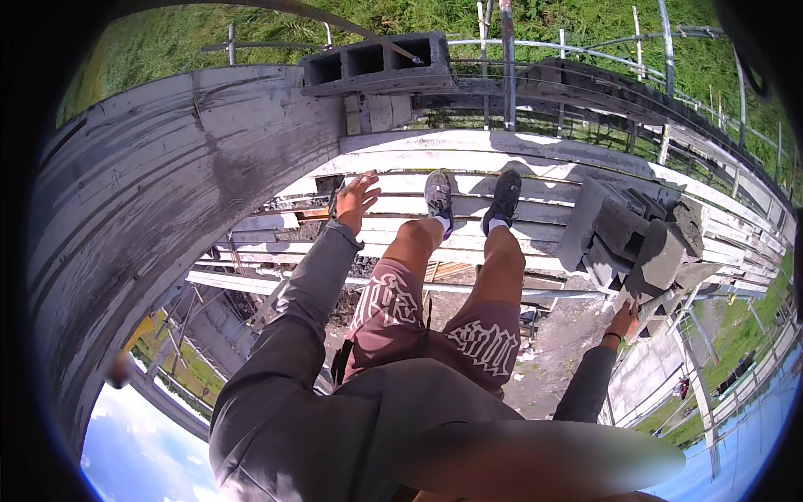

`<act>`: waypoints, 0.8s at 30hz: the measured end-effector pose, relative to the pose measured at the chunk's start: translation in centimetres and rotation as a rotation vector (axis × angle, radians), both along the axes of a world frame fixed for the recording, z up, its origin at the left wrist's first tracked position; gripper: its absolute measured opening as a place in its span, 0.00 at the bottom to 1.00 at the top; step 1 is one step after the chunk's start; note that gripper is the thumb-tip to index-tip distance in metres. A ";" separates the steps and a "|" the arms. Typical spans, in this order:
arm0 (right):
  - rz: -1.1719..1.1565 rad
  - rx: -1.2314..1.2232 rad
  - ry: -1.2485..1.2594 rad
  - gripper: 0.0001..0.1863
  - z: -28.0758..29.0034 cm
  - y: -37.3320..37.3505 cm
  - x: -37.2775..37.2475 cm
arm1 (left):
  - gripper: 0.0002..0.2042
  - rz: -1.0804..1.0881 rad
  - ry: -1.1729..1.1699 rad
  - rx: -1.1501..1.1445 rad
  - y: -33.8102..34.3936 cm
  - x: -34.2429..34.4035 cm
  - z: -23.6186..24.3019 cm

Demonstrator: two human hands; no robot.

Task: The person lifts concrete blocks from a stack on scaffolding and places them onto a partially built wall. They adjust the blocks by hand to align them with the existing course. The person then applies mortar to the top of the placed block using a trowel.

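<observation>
Head-worn wide fisheye, looking down, close range

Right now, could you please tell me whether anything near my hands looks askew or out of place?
Yes, the blocks by your right hand look askew: they lie jumbled on the planks, several tilted at different angles rather than neatly stacked.
</observation>
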State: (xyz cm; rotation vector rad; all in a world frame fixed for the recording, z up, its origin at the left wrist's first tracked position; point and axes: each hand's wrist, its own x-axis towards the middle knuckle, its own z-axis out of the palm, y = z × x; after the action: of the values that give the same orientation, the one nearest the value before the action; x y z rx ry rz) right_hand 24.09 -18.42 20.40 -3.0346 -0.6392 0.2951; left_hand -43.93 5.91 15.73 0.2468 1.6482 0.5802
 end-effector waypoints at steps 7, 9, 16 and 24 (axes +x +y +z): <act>-0.369 -0.118 -0.214 0.52 1.7 2.3 1.4 | 0.23 0.106 0.003 0.002 0.3 0.1 1.9; -0.228 -0.101 -0.254 0.56 2.0 2.5 1.6 | 0.23 0.146 0.005 -0.017 0.4 0.9 1.8; -0.154 -0.160 -0.223 0.60 1.4 4.0 3.4 | 0.25 0.176 -0.031 0.075 2.2 4.0 2.1; -0.489 -0.440 -0.196 0.64 3.7 7.2 2.4 | 0.24 0.175 -0.038 0.112 5.6 3.8 1.0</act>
State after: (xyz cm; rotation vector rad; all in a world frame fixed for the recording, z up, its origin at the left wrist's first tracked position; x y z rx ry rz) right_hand 26.47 -11.27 24.11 -3.5246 0.2149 0.1322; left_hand -40.13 11.55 16.76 0.1727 1.6125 0.8070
